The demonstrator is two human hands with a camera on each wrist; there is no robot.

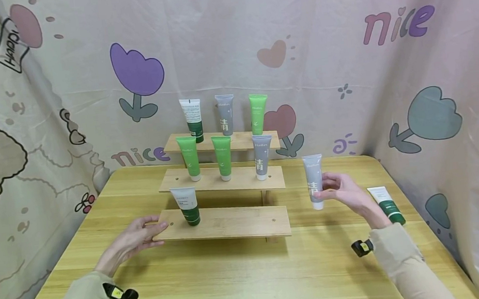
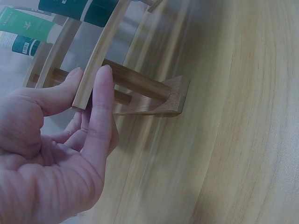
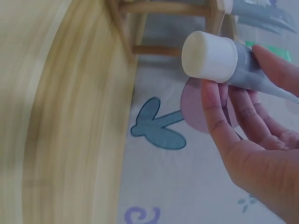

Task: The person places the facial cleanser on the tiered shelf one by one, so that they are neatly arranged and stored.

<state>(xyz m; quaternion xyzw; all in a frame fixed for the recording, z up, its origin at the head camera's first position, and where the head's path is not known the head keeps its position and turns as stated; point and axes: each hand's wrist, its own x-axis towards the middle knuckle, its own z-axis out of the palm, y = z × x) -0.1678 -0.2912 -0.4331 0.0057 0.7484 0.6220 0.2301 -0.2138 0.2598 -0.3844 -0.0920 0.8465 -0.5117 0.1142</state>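
My left hand (image 1: 139,235) pinches the left end of the lowest board of a three-tier wooden display stand (image 1: 238,221), thumb above and fingers below in the left wrist view. On that board a white and dark green tube (image 1: 187,206) stands cap down. Out to the right of the stand, my right hand (image 1: 346,192) holds a grey-blue squeeze tube (image 1: 314,180) between thumb and fingers, nearly upright. Its white cap (image 3: 208,57) points down in the head view. Behind my right wrist, another white and green tube (image 1: 386,205) lies on the table.
Two green tubes (image 1: 223,157) and a grey-blue tube (image 1: 263,156) stand on the middle tier. The top tier bears a white and green tube (image 1: 192,119), a grey-blue tube (image 1: 226,114) and a green tube (image 1: 258,113). A patterned curtain (image 1: 228,38) hangs behind the wooden table (image 1: 236,286).
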